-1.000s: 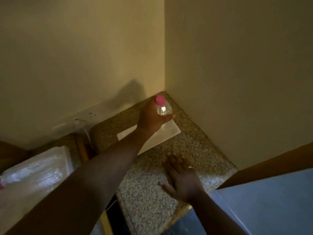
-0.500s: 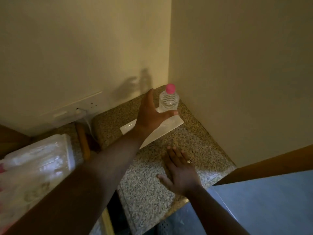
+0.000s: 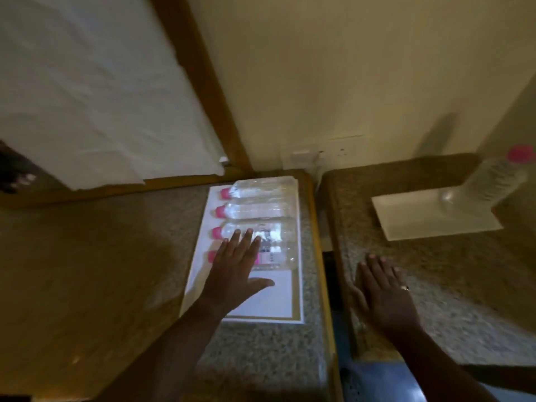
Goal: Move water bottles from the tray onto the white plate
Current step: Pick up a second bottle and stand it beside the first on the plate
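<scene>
We see the left hand [image 3: 236, 266] spread flat, fingers apart and gripping nothing, over the nearest of four clear plastic water bottles with pink caps [image 3: 255, 210] lying side by side on a flat white rectangular tray with a gold border [image 3: 269, 300]. The right hand [image 3: 385, 291], also splayed and empty, rests palm down on the speckled granite counter [image 3: 464, 271] across a narrow gap. At far right a fifth pink-capped bottle [image 3: 499, 177] stands upright on the far corner of the white rectangular plate [image 3: 420, 216], blurred.
</scene>
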Demonstrator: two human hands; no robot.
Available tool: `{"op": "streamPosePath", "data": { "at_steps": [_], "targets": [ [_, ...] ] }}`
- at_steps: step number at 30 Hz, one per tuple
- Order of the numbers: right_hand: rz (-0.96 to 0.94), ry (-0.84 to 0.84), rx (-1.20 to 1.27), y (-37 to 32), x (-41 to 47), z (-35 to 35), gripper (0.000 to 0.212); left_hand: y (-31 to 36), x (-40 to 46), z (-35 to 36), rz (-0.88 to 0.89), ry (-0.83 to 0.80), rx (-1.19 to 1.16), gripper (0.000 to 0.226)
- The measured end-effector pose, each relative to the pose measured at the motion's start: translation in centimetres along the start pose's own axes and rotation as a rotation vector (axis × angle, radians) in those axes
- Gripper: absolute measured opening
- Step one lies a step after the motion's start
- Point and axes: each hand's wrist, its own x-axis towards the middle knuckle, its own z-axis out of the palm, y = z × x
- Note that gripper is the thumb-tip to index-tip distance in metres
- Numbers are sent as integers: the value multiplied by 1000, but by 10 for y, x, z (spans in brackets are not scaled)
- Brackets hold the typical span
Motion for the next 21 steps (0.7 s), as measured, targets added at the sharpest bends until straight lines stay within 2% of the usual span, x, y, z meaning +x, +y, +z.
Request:
{"op": "streamPosePath", "data": {
  "at_steps": [11, 15, 18, 21],
  "targets": [
    [58, -27, -79, -20, 4, 5, 90, -51, -8, -4, -169, -84, -69, 80],
    [42, -11, -77, -26, 2, 1, 91, -63, -1, -18, -155, -161, -165, 80],
    [44, -9, -78, -27, 2, -1, 91, -67, 2, -35, -149, -110, -270, 74],
    [46, 0, -81, -29, 2, -1, 90, -60, 12, -59, -134, -50, -490, 70]
  ]
}}
